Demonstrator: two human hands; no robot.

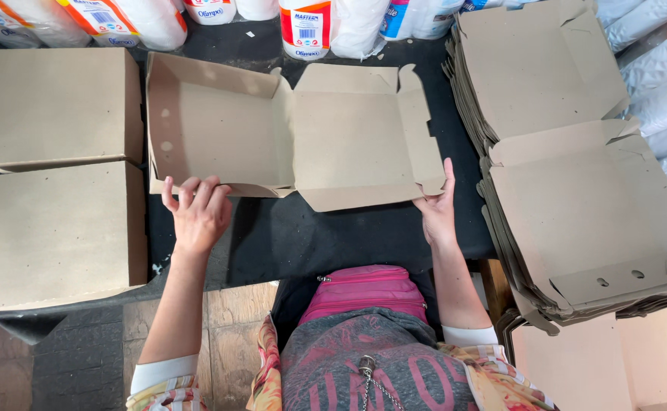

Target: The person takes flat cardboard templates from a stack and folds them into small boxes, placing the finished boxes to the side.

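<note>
Left hand, fingers curled, grips the near wall of the half-folded brown cardboard box at frame centre. Right hand, fingers extended, presses flat against the lid's corner flap.

Plain brown cardboard box, black table cover, pink pouch, grey top, floral sleeves
</note>
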